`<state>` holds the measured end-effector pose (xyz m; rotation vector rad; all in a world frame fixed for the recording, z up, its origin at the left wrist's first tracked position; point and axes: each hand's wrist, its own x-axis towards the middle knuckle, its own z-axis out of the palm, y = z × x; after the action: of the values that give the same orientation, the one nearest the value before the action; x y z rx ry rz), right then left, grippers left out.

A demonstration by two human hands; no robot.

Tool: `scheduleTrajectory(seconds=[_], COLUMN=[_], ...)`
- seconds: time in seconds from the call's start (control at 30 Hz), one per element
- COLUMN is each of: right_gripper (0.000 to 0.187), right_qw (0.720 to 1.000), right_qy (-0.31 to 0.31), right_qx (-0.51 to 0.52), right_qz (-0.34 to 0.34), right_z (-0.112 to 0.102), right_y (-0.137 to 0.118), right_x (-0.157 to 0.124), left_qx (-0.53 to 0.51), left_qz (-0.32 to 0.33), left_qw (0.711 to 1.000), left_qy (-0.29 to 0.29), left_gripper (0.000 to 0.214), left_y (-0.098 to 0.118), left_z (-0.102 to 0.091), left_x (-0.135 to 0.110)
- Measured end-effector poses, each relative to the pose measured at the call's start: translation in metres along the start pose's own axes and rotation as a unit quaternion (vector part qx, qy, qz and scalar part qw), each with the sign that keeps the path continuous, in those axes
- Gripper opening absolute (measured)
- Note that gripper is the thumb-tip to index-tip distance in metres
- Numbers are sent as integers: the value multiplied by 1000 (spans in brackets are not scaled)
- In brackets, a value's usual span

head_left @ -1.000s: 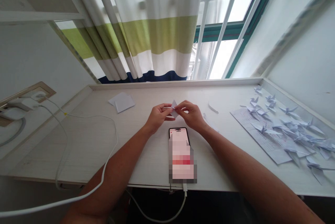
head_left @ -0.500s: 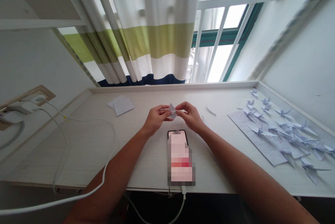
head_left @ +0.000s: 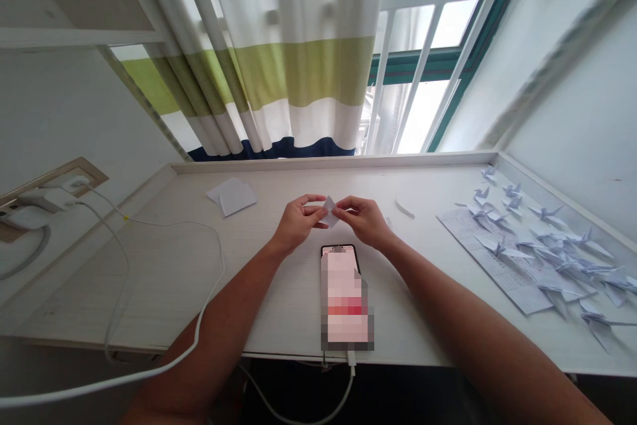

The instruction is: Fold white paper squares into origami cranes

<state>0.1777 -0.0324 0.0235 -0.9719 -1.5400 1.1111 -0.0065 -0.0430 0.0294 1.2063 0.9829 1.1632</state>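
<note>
Between my two hands, a small piece of folded white paper [head_left: 329, 213] is held up over the desk, shaped like a diamond with its point upward. My left hand [head_left: 300, 221] pinches its left side between thumb and fingers. On the right side, my right hand [head_left: 362, 218] grips the paper with thumb and forefinger. Fingertips cover part of the folds. Just below the hands, a phone [head_left: 344, 292] lies on the desk with its screen lit and blurred out.
Folded paper cranes [head_left: 547, 252] crowd the desk's right side, some on a printed sheet [head_left: 490, 266]. Loose white paper squares [head_left: 237, 197] lie at the back left. A curled paper strip [head_left: 404, 205] rests right of my hands. A white cable [head_left: 221, 256] crosses the left side.
My right thumb and fingers have shifted slightly, now pressing on the paper's right face, and it looks flatter. The whole view has tilted a little.
</note>
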Motion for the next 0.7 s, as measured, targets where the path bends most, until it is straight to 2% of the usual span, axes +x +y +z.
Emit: scheduleTrajectory(seconds=[0.13,0.33,0.7], right_gripper=[30,35,40], right_qw=[999,997,999], right_qy=[-10,-25,-32], right_qx=[32,73,16], right_qz=[1,23,19], right_z=[0,0,-1], right_y=[-3,0,-2], right_x=[0,0,0], left_qx=[19,63,115], left_qz=[-9,17,44], left_qw=[1000,997,992], left_qy=[4,-45,-6], left_gripper=[46,45,41], left_y=[4,6,-1], left_z=[-1,-3,-5], left_x=[-1,-2,0])
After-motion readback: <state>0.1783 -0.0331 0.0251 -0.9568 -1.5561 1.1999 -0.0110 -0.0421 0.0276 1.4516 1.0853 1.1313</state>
